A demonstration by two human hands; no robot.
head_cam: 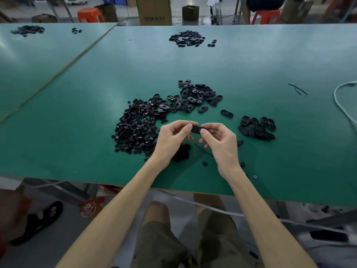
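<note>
Two hands on one part: your left hand point(170, 138) and right hand point(220, 140) each pinch an end of the black shell point(196, 129), just above the table point(77, 132), between the button heap point(135, 130) and the shell stack point(257, 128). Box point(190, 11) beyond the table: contents unclear.

Green table point(77, 151), seam to second green table point(38, 55) at far left. Near centre-left: big pile of small round black parts point(135, 130). Just beyond and right of it, touching: spread of black oval shells point(193, 97). Single oval shell point(227, 113) lies apart to the right. Right: smaller heap of ovals point(257, 128). Far centre: another black pile point(187, 38). Far right: thin black strips point(297, 88), white cable point(340, 101) at the edge. Second table: dark pile point(28, 30), few loose pieces point(76, 30).
</note>
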